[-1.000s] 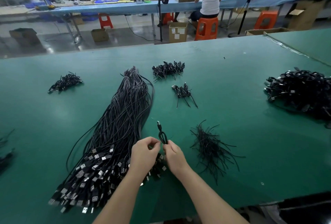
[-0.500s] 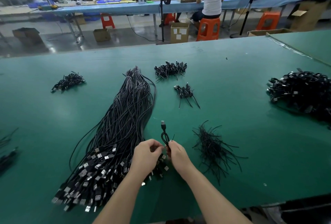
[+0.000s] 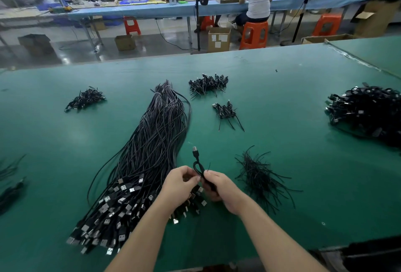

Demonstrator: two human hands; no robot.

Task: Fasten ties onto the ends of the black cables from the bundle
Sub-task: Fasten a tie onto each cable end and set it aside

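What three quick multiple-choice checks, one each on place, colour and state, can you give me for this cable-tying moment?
1. Where does the loose pile of ties lie relative to the hands?
A. to their right
B. to their left
C. beyond the big bundle

2. What colour is the table?
A. blue
B. green
C. grey

3. What is happening with the looped cable?
A. lying free on the table
B. held by one hand only
C. held between both hands

Key: 1 A, the ties lie right of the right hand. 2 B, its cover is green. 3 C, the left hand and right hand pinch it.
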